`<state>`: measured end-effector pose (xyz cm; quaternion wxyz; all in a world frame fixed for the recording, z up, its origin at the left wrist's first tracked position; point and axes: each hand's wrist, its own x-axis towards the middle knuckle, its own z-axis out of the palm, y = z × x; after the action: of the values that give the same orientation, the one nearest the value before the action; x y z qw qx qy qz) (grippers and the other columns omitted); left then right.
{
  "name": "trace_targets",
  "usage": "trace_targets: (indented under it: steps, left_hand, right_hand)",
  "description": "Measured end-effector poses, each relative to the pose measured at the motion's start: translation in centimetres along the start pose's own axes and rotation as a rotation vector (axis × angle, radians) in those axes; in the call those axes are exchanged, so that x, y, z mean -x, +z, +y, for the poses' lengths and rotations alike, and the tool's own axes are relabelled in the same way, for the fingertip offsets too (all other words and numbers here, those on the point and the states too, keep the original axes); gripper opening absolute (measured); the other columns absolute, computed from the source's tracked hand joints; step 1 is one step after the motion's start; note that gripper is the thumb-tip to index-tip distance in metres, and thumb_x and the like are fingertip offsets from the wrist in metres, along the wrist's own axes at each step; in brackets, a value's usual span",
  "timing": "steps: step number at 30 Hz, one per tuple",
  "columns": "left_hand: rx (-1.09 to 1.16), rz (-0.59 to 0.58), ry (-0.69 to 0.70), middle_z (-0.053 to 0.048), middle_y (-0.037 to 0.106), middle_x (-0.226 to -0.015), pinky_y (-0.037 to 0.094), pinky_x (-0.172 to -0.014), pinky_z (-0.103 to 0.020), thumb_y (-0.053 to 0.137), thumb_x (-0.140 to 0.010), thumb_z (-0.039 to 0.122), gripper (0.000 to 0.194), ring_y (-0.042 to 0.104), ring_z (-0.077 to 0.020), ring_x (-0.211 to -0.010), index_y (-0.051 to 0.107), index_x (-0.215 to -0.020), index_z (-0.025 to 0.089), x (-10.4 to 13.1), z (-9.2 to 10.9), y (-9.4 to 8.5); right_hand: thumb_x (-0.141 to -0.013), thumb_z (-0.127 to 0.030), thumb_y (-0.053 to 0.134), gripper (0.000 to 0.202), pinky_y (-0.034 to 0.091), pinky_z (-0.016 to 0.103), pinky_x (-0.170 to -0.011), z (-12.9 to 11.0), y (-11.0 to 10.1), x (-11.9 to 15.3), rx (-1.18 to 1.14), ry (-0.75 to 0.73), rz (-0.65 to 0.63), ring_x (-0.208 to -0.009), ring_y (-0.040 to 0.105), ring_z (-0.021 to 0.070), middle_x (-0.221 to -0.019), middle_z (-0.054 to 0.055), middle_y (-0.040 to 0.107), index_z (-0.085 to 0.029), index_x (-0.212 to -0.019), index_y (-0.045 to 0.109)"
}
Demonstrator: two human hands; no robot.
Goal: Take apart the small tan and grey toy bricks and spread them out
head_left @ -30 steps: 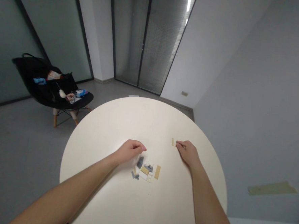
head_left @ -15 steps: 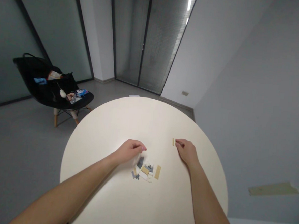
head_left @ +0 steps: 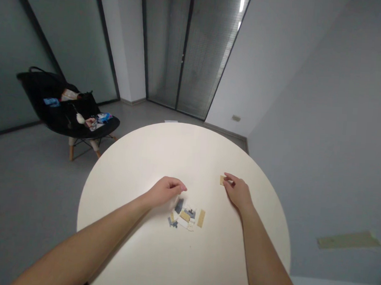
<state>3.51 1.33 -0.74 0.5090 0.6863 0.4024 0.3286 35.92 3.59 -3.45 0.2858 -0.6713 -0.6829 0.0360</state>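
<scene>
My left hand [head_left: 166, 192] hovers at the upper left of a small pile of toy bricks. Its thumb and fingers are pinched together, and anything between them is too small or hidden to make out. To the right, my right hand [head_left: 239, 192] rests on the table with thumb and forefinger slightly apart, beside a small tan brick piece [head_left: 221, 180] partly covered by the fingertips. The pile holds dark grey bricks [head_left: 179, 205], a tan brick [head_left: 184, 216] and white bricks [head_left: 182, 222]. A separate tan flat brick [head_left: 201, 219] lies at the pile's right edge.
The round white table [head_left: 151, 148] carries all the bricks. Beyond its left edge stands a black chair [head_left: 62, 122] with a bag and packets on it. A pale wall [head_left: 322, 146] rises on the right, and glass doors [head_left: 183, 51] are behind.
My right hand's fingers have parted a little. Two narrow tan strips with a gap between them now appear as one piece by its fingertips. My left hand has hardly moved.
</scene>
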Motion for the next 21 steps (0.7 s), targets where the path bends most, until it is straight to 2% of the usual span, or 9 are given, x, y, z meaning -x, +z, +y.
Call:
trace_targets:
  steps: [21]
  left_hand:
    - [0.002, -0.005, -0.002, -0.008, 0.072, -0.082, 0.044, -0.070, -0.027, 0.056, -0.081, 0.036, 0.030, 0.062, -0.0179, -0.076, 0.073, -0.087, 0.011, -0.06, -0.24, -0.07]
  right_hand:
    - [-0.079, -0.029, 0.053, 0.038, 0.047, 0.034, -0.079, -0.60, -0.14, -0.02, -0.011, 0.001, 0.011, -0.077, 0.060, 0.0193, -0.095, 0.006, 0.073, -0.018, -0.113, 0.068]
